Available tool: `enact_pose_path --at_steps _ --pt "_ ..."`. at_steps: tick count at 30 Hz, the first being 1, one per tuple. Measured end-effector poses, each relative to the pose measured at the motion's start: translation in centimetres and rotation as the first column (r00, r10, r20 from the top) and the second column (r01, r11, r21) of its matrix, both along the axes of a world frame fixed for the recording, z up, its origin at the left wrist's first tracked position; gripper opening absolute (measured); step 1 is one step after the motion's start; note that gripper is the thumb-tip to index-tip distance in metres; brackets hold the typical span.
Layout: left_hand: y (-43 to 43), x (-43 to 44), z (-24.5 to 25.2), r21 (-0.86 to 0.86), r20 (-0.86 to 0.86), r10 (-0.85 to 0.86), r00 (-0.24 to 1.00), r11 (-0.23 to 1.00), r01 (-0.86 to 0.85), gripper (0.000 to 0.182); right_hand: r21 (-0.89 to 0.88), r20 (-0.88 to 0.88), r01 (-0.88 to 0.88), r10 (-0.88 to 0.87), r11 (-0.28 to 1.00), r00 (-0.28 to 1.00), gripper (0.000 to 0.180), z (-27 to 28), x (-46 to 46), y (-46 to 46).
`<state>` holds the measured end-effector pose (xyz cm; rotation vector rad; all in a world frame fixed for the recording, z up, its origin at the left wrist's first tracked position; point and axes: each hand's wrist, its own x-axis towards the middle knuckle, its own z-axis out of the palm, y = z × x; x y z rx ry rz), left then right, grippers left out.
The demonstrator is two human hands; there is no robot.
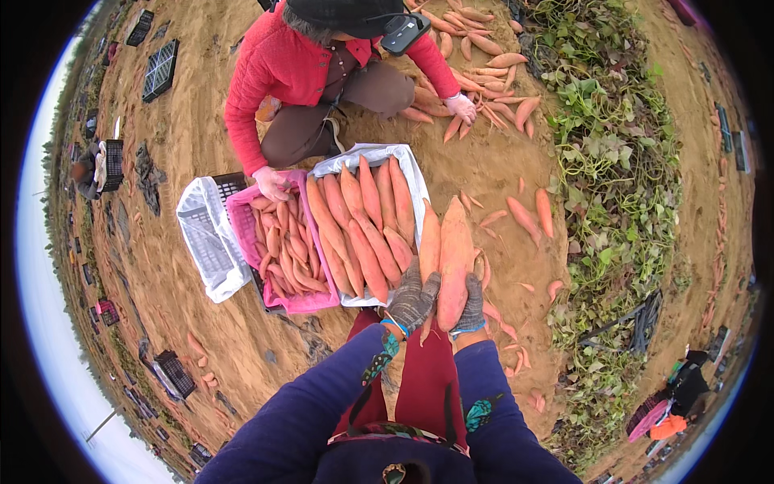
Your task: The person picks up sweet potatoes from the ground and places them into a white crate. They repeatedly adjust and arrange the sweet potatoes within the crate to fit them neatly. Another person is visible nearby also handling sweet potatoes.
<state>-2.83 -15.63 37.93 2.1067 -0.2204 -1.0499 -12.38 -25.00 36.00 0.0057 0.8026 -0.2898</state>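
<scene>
Grey knit gloves cover both my hands. My left hand (413, 297) is closed around a long slim sweet potato (430, 239), just right of a white-lined crate (417, 175) filled with long sweet potatoes (370, 242). A large, thick sweet potato (455, 260) stands upright beside the slim one, with my right hand (471, 305) gripping its lower right side. My left fingertips reach close to its left side. To the left, a pink-lined crate (302, 307) holds many smaller sweet potatoes (290, 242).
A co-worker (266, 91) in a red jacket crouches ahead, one gloved hand at the pink-lined crate, the other at a sweet potato pile (484, 78). A white-lined crate (211, 242) stands at left. Leafy vines (611, 181) run along the right; loose sweet potatoes (523, 219) lie on soil.
</scene>
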Motion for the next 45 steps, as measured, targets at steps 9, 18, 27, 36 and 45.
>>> enact_pose_path --at_steps 9,18,27,36,45 --pt "3.0 -4.5 0.5 -0.027 -0.125 0.104 0.987 0.994 -0.108 0.077 0.033 0.016 -0.110 0.109 0.993 0.994 0.053 2.5 -3.8 1.5" --pt "4.2 -5.3 4.4 -0.082 -0.210 -0.043 0.977 0.996 0.026 0.073 0.058 0.054 -0.110 0.106 0.992 0.993 0.048 0.4 -8.2 3.3" --pt "6.2 -5.8 4.7 -0.218 -0.306 -0.068 0.950 0.976 0.000 0.070 -0.015 -0.033 -0.119 0.119 0.993 0.992 0.052 2.1 -10.8 1.6" --pt "16.6 -4.9 1.5 0.088 -0.489 0.323 0.810 0.942 -0.323 0.052 0.154 0.061 0.030 -0.040 0.988 0.997 0.047 -3.2 -5.7 -3.9" --pt "31.2 -8.4 0.1 0.498 -0.405 0.773 0.487 0.634 -0.592 0.043 -0.154 0.131 0.054 -0.034 0.987 0.991 0.051 -13.8 7.7 -15.4"
